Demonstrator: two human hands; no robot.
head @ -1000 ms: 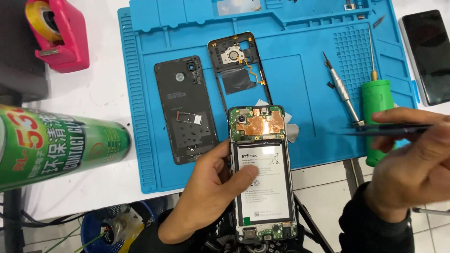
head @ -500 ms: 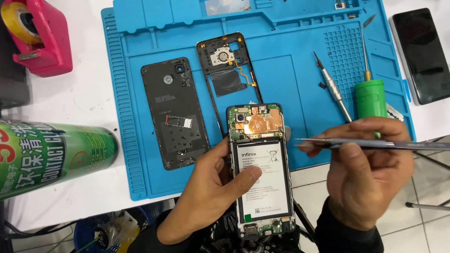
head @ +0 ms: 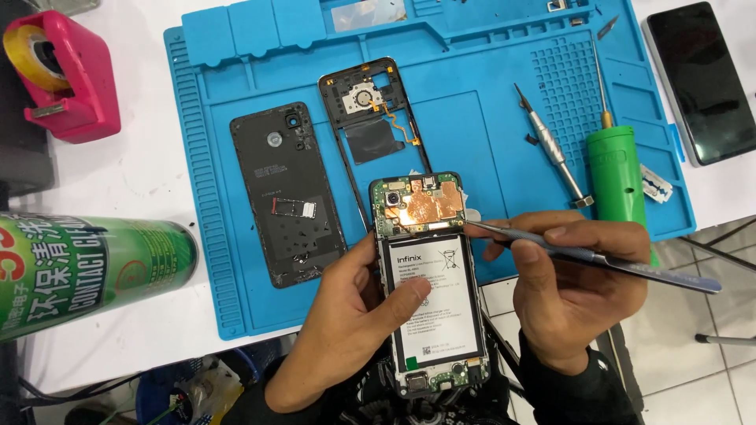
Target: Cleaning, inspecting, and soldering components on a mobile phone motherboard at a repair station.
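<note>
Blue mat on white bench; phone w/ back off.

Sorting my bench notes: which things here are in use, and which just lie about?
In use:
left hand
opened phone
right hand
metal pry tool

Lying about:
back cover
inner frame
green screwdriver
thin screwdriver
spray can
tape dispenser
dark phone

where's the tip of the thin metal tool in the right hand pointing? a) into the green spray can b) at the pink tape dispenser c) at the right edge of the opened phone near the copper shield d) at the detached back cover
c: the metal tool in the right hand has its tip at the right edge of the opened phone, beside the copper shield, while the left hand holds the phone.
</note>
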